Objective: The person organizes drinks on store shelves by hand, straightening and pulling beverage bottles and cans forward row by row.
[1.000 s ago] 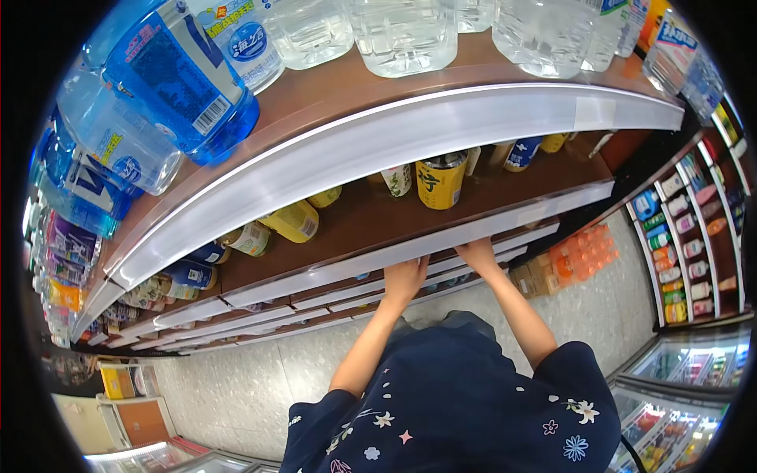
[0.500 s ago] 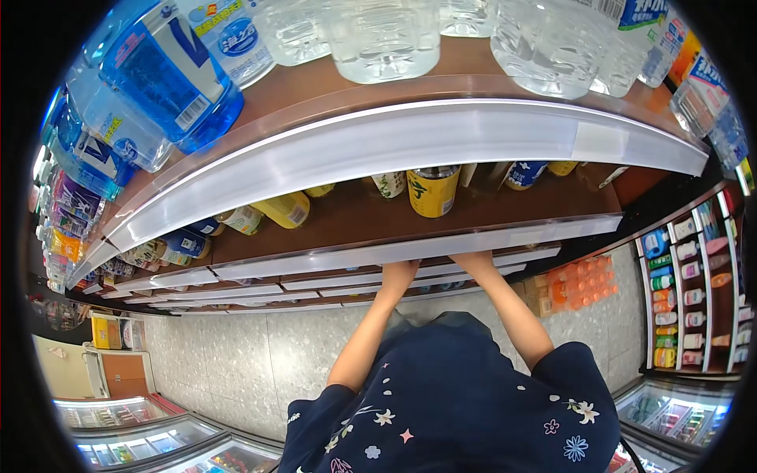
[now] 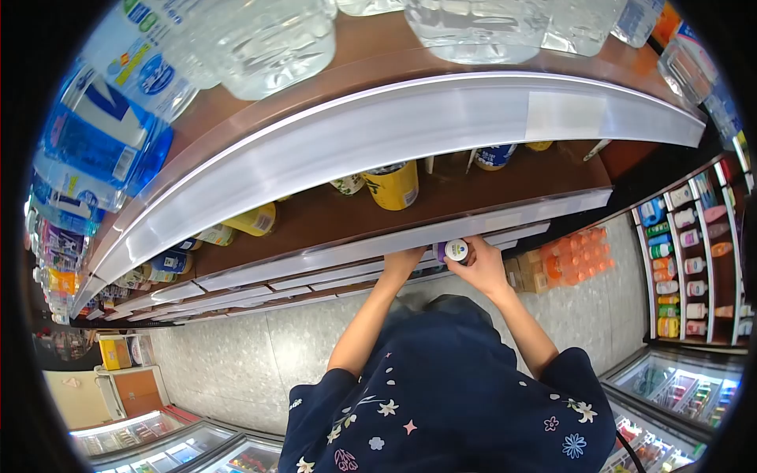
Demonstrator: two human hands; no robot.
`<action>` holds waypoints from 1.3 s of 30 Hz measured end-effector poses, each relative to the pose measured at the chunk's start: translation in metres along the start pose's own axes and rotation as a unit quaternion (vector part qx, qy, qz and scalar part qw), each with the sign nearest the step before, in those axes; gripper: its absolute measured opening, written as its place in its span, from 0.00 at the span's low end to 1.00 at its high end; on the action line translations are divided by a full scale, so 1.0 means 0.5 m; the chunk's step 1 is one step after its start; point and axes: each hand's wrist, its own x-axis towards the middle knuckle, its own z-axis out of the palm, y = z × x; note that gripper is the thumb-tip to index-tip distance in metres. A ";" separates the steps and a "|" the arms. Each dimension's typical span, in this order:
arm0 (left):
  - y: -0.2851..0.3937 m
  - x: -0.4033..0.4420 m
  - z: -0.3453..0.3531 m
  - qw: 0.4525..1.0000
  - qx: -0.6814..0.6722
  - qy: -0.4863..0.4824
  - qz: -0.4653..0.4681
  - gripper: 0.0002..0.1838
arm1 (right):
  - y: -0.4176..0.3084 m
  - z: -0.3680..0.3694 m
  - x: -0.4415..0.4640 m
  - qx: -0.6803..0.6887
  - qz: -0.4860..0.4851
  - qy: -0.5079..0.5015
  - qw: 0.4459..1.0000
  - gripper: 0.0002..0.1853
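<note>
My right hand (image 3: pixel 482 266) is wrapped round a small bottle with a white cap (image 3: pixel 456 250) and a purple body, just below the front edge of the shelf (image 3: pixel 394 240). The bottle's cap faces up toward me. My left hand (image 3: pixel 402 262) reaches under that same edge, left of the bottle; its fingers are hidden by the shelf. On the shelf above my hands stand a yellow bottle (image 3: pixel 393 186) and a blue-labelled bottle (image 3: pixel 494 156).
Large clear water bottles (image 3: pixel 276 47) and a blue bottle (image 3: pixel 106 130) line the top shelf. Orange bottles (image 3: pixel 577 256) in a pack sit on the floor beside cardboard boxes (image 3: pixel 527 272). Another stocked shelf (image 3: pixel 714 260) stands at the right, glass-topped freezers (image 3: pixel 185 449) behind.
A white-capped bottle has come into view in my right hand, from below the shelf edge. The view has shifted, so the yellow bottle appears further left. My left hand stays under the edge.
</note>
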 end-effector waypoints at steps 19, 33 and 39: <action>0.053 -0.103 -0.128 0.970 -0.009 -0.002 -0.244 0.12 | 0.035 0.127 0.035 -0.078 -0.108 -0.142 0.981 0.22; 0.029 -0.240 -0.174 0.961 -0.003 -0.075 -0.267 0.11 | 0.059 0.212 0.118 -0.143 -0.218 0.004 0.965 0.14; 0.003 -0.245 -0.213 0.965 0.004 -0.133 -0.228 0.11 | 0.016 0.205 0.104 -0.249 -0.217 0.078 0.941 0.15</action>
